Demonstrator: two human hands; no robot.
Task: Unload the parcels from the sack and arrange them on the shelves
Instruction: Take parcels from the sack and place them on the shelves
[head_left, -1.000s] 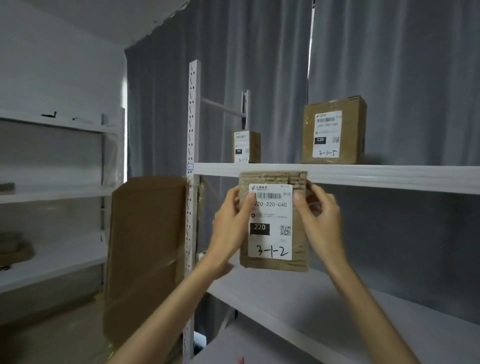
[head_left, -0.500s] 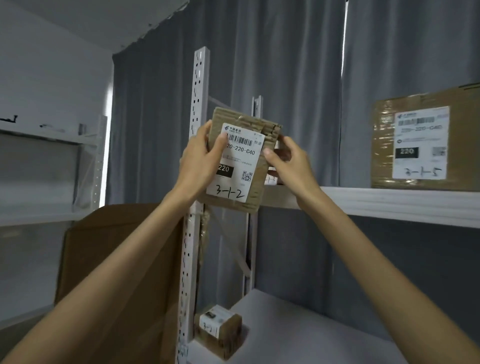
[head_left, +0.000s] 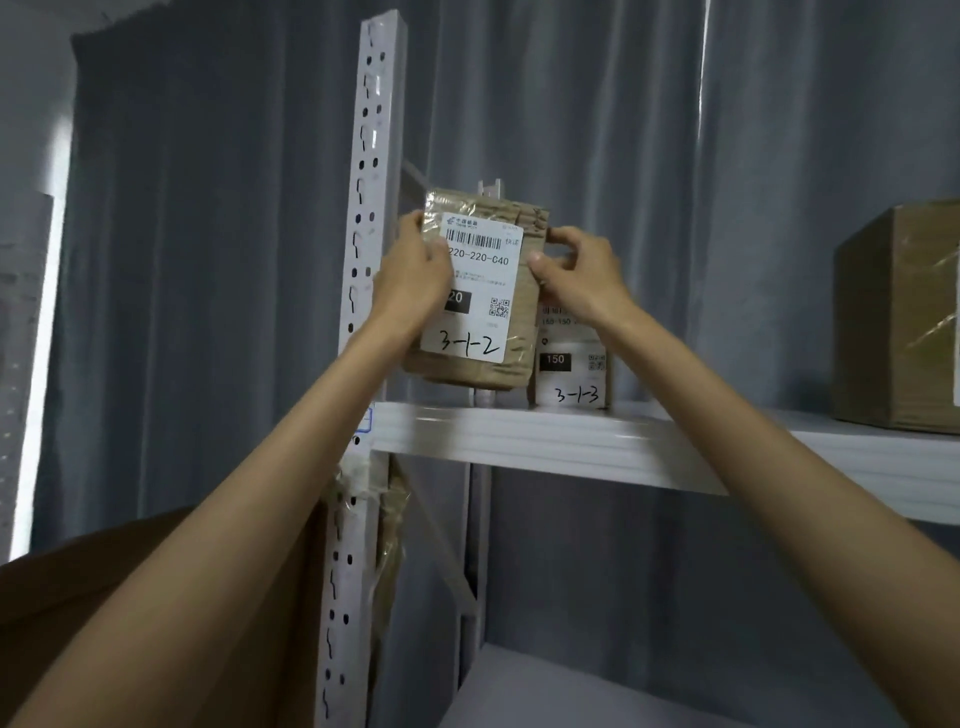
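1. The left hand (head_left: 415, 280) holds the left edge of the parcel (head_left: 475, 291), with its fingers curled round that edge and over the label.
2. The right hand (head_left: 582, 278) pinches the right edge near the top, thumb in front and fingers behind.
3. The parcel is flat and brown. Its label says 3-1-2. It is up in the air, just above the shelf (head_left: 571, 436), near the post (head_left: 363, 260). It does not sit on the shelf yet.
4. A small box (head_left: 571, 374) marked 3-1-3 stands on the shelf, just to the right and partly behind the parcel.
5. A big box (head_left: 898, 317) stands far to the right on the same shelf.
6. So two parcels look done. I think this one goes in the gap left of the small box.
7. The sack is not in view, so I cannot tell how many parcels are left.
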